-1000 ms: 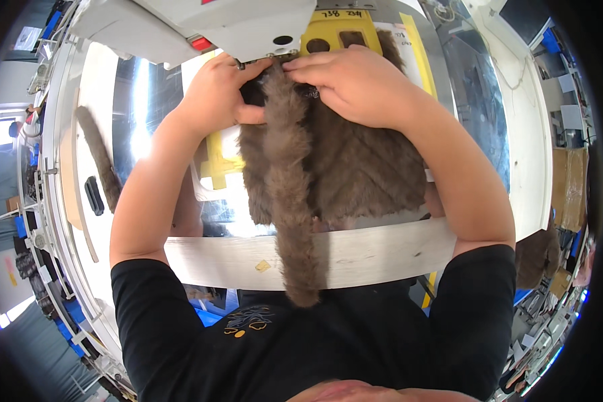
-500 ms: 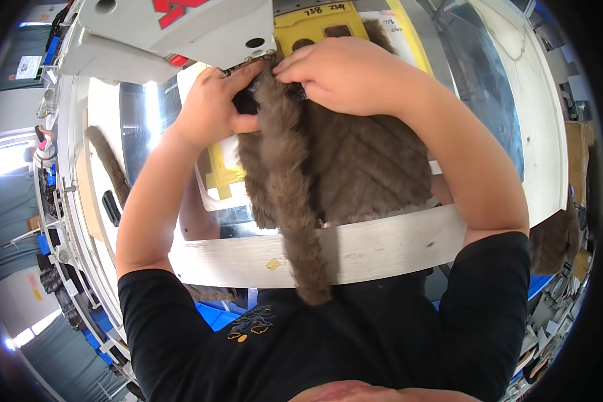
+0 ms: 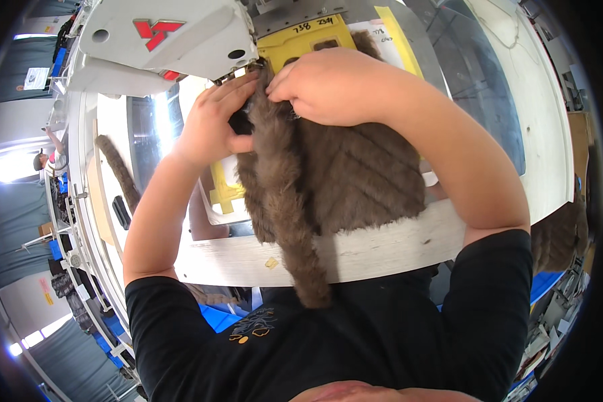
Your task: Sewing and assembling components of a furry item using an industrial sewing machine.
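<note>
My left hand [image 3: 214, 117] presses its fingertips on a long brown fur strip [image 3: 281, 174] beside the foot of a white machine head [image 3: 201, 53], its thumb against the strip's left side. My right hand [image 3: 342, 87], fingers bent and pinched together, grips the strip's top from the right. The strip hangs over the front board of the bench. A wide brown fur piece [image 3: 355, 174] lies under and right of it, on a white and yellow template. Behind my right hand is a yellow plate [image 3: 295, 37]. The fingertips of both hands are partly hidden by fur and machine.
At the left of the bench [image 3: 544, 134] lie another narrow fur strip [image 3: 117, 167] and a dark oblong object [image 3: 120, 211]. More brown fur [image 3: 556, 238] hangs at the right edge. Shelving runs along the far left, where another person [image 3: 43, 161] is visible.
The view has shifted, showing more of the machine head. Both hands stay at the strip beside the machine; my right hand's fingers have curled slightly more.
</note>
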Available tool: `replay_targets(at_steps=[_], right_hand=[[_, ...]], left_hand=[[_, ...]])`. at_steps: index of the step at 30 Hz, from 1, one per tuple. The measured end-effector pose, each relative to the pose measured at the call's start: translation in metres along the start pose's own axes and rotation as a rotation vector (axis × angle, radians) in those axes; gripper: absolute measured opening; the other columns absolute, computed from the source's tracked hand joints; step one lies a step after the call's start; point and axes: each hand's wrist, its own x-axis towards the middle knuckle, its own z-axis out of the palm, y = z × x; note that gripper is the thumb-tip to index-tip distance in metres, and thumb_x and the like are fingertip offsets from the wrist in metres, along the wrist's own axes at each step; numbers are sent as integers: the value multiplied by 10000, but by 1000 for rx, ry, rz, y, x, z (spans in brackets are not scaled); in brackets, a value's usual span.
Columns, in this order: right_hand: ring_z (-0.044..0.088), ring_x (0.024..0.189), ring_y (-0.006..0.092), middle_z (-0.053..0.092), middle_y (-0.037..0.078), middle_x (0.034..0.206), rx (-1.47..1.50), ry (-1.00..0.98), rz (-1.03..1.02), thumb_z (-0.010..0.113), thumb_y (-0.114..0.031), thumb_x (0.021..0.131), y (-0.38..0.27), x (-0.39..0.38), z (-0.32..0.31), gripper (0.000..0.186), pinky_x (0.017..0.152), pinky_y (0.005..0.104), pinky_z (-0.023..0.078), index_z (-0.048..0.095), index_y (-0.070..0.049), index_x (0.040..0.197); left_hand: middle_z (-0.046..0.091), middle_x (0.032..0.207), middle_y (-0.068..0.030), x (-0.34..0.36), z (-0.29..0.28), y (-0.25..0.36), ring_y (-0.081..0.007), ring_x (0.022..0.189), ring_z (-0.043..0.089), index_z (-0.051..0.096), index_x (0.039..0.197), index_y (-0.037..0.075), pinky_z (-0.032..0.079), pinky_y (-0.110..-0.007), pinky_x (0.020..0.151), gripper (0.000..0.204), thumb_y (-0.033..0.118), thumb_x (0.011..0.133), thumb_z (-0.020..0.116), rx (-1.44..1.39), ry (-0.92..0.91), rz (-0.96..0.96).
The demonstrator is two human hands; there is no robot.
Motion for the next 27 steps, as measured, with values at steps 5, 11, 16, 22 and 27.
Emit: replay_targets(at_steps=[5, 11, 16, 22, 27], right_hand=[[667, 1169, 309, 726, 65, 1280, 3, -38, 10, 571, -75, 883, -1, 0, -4, 371, 1003, 432, 538, 740, -63, 1213], [666, 1170, 312, 731, 77, 1263, -18, -81, 29, 557, -83, 890, 3, -2, -11, 367, 1005, 432, 538, 738, -57, 1208], [668, 1169, 302, 726, 62, 1276, -18, -7, -4, 570, -100, 885, 11, -6, -7, 353, 1002, 425, 539, 745, -75, 1191], [694, 1078, 310, 711, 42, 1294, -39, 145, -149, 586, -155, 927, 17, -3, 15, 335, 921, 441, 563, 729, -115, 1228], [684, 1120, 320, 691, 80, 1327, -51, 148, -171, 594, -160, 941, 9, -11, 15, 368, 942, 445, 560, 693, -90, 1289]], left_hand=[[622, 1449, -141, 3, 0, 6, -349, 1303, 601, 617, 1369, -2, 478, -445, 1088, 840, 330, 622, 813, 3, 8, 13], [622, 1437, -181, 10, 1, 9, -367, 1315, 595, 617, 1357, -29, 478, -450, 1104, 858, 272, 579, 822, -27, 17, 29], [621, 1428, -203, 14, 2, 11, -380, 1308, 595, 621, 1339, -45, 480, -446, 1108, 848, 225, 560, 815, -44, 14, 25], [540, 1544, -135, -5, -1, 9, -362, 1304, 575, 565, 1421, -11, 452, -448, 1084, 945, 258, 557, 839, 19, 8, -27], [487, 1570, -144, -26, -18, 59, -382, 1256, 557, 486, 1496, 27, 437, -465, 1063, 988, 340, 634, 855, 108, -50, -167]])
